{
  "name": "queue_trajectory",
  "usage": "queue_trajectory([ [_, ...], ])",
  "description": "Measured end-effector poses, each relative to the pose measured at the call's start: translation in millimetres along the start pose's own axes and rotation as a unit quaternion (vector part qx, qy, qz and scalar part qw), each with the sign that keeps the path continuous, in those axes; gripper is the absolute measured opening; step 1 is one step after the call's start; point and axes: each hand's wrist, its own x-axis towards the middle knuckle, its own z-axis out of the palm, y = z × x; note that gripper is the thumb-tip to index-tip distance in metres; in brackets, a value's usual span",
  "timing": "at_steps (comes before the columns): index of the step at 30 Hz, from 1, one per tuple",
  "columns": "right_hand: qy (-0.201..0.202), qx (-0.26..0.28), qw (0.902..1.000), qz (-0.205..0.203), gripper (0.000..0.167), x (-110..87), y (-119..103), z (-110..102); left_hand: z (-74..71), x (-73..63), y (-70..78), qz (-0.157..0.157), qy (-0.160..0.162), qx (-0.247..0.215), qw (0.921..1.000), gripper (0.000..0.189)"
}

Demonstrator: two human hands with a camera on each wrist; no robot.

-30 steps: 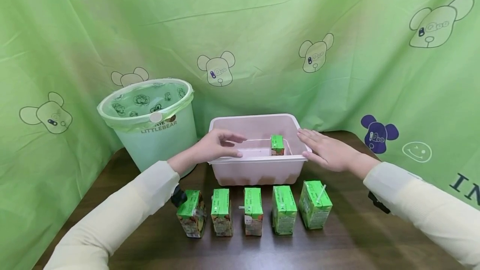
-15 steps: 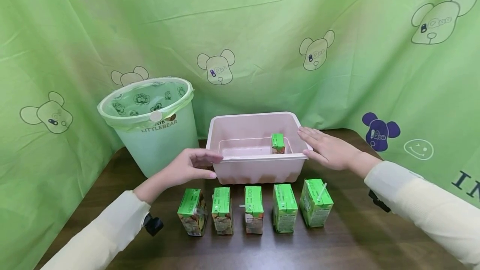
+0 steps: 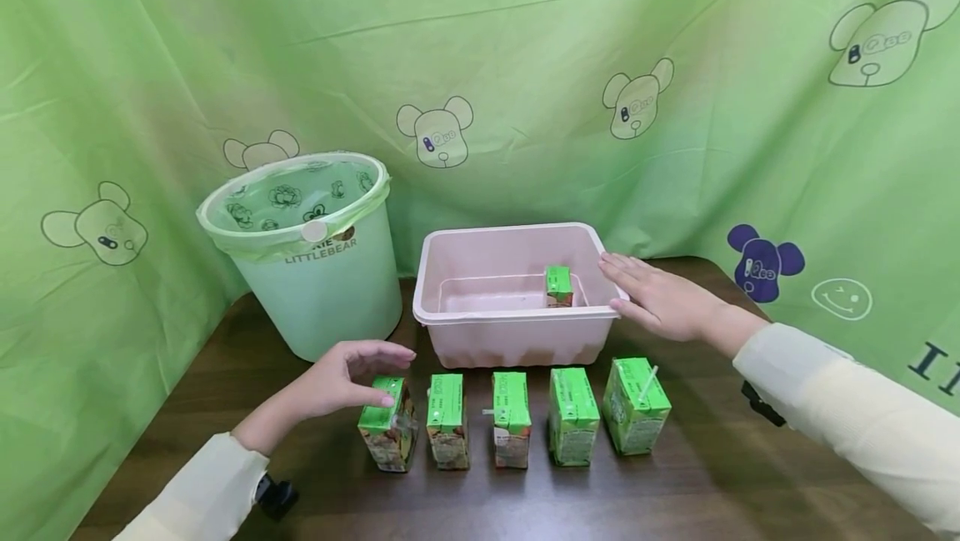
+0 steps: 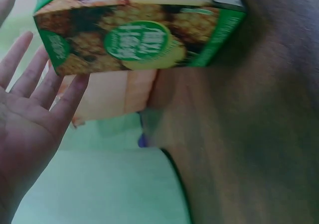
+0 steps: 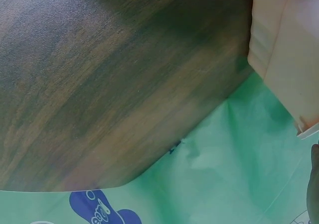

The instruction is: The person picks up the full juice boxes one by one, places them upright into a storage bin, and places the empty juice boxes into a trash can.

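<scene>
Over the leftmost juice box [image 3: 388,433] hovers my left hand [image 3: 341,383], its fingers spread and thumb above the green top. In the left wrist view that juice box [image 4: 139,40] shows a pineapple picture, with the open hand [image 4: 35,109] beside it. My right hand [image 3: 663,299] rests with straight fingers on the right rim of the pink plastic bin [image 3: 517,341]. Inside the bin, toward its right, stands another juice box [image 3: 558,287]. Only a sliver of the right hand [image 5: 313,184] enters the right wrist view, near the bin wall [image 5: 284,40].
Several more juice boxes line up to the right, among them one [image 3: 447,424] beside the leftmost and one with a straw [image 3: 636,408] at the far right. A mint trash can [image 3: 322,291] with a liner stands left of the bin. A green curtain [image 3: 525,41] hangs behind the brown table [image 3: 465,508].
My left hand has moved from over the bin's left part, down and to the left, to the leftmost juice box. The right hand stays at the bin's rim.
</scene>
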Motion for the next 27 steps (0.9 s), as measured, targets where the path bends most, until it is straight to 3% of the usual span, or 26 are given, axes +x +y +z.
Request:
queue_trajectory([
  [4,-0.001,0.007,1.0,0.003,0.059,-0.5,-1,-1,0.5,-8.5,-6.8,0.019,-0.015,-0.002,0.9997,0.061],
  [12,0.001,0.008,1.0,0.006,0.058,0.3,-2,-1,7.5,-18.5,-14.6,0.013,-0.027,-0.027,0.9992,0.077],
  [27,0.007,0.01,0.9999,0.003,0.058,-0.8,-1,0,17.3,-23.4,-26.7,-0.007,-0.006,-0.035,0.9994,0.072],
])
